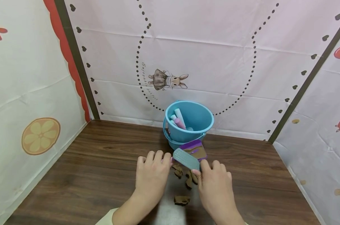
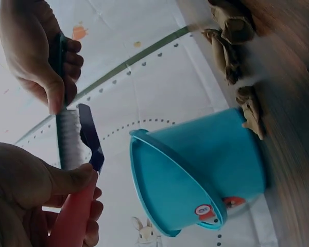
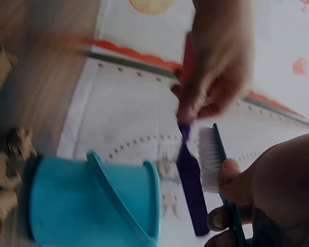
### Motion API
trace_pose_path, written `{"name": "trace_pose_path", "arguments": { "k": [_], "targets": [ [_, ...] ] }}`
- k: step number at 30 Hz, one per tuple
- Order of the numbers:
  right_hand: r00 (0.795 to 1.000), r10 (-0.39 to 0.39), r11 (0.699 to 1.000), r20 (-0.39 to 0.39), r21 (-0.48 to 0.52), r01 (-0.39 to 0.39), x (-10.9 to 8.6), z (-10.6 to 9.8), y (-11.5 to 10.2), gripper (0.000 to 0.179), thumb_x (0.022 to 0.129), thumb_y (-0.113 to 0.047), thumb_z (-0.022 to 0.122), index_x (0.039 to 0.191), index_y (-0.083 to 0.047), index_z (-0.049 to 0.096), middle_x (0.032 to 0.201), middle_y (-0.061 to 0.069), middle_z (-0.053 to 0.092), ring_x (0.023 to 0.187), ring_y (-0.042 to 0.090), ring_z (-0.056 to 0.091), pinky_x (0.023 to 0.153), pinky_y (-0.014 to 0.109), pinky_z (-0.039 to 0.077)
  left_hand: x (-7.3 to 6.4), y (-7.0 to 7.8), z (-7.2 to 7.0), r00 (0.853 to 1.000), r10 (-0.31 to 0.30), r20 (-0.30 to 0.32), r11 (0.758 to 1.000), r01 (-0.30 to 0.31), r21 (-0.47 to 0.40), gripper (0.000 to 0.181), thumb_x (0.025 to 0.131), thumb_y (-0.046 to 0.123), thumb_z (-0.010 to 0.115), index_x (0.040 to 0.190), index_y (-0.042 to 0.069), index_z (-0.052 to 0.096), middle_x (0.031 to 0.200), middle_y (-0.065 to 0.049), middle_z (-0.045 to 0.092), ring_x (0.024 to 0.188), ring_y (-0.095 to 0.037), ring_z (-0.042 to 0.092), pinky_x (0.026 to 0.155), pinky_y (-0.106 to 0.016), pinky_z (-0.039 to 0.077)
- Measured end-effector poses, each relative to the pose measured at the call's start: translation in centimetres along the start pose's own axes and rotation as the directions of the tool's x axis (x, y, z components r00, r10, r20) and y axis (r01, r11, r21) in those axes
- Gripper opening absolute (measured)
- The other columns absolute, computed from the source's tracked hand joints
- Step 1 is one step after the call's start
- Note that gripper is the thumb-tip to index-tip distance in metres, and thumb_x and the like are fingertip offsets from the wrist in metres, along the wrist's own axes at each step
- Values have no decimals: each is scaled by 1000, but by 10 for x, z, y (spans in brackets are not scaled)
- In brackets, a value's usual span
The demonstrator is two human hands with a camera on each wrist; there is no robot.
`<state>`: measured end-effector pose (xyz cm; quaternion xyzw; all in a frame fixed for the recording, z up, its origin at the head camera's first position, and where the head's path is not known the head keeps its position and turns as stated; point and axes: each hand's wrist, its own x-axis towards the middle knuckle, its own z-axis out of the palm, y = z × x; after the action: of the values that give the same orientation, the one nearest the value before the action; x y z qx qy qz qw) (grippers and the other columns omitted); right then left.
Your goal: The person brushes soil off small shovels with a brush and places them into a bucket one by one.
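Observation:
My left hand (image 1: 153, 175) grips the pink handle (image 2: 77, 216) of a small purple shovel (image 1: 191, 144), whose flat blade has a brown coating on its face. My right hand (image 1: 216, 184) holds a brush (image 1: 186, 158) with a grey-green back and white bristles (image 3: 210, 157). In both wrist views the bristles face the shovel blade (image 3: 193, 190), close beside it. Both tools are held up above the table, in front of a light blue bucket (image 1: 186, 135). Several brown, clay-like clumps (image 1: 182, 200) lie on the table under and between the hands.
The bucket stands near the back wall with its handle down, holding white and pink stick-shaped pieces (image 1: 179, 122). Printed cloth walls (image 1: 203, 68) enclose the dark wooden table (image 1: 108, 156) at the back and both sides.

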<state>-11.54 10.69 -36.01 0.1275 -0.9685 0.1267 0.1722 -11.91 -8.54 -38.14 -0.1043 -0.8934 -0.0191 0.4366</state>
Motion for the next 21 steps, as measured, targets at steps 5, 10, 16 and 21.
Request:
{"name": "trace_pose_path", "arguments": {
  "k": [5,10,16,21],
  "targets": [
    [999,-14,998,-47,-65,11,-4,9,-6,36,93,-45,67,86,-12,54,66,3,35,57,19,35,53,33,27,-1,4,0,999,1,-37,999,1,43,26,87,34,69,84,9,68,75,-6,62,64,-24,53,55,-36,36],
    [995,29,997,-100,-73,-36,2,12,0,32,90,-42,73,96,-11,66,67,5,42,59,22,40,53,35,28,0,6,0,998,-23,-51,999,25,45,44,97,43,44,79,8,65,70,-7,58,61,-24,51,54,-37,35],
    [995,69,996,-66,-51,-73,10,11,13,29,91,-40,73,90,-12,65,65,4,40,57,21,38,54,35,28,0,6,0,997,-36,-75,998,39,46,54,104,43,31,79,9,64,71,-7,58,62,-25,50,55,-38,35],
    [992,105,994,-69,-34,-108,16,10,25,29,92,-39,74,94,-11,69,66,5,44,58,23,41,55,37,30,-1,6,2,996,-36,-81,999,39,36,58,105,44,27,80,9,65,72,-7,59,63,-25,52,56,-39,36]
  ]
}}
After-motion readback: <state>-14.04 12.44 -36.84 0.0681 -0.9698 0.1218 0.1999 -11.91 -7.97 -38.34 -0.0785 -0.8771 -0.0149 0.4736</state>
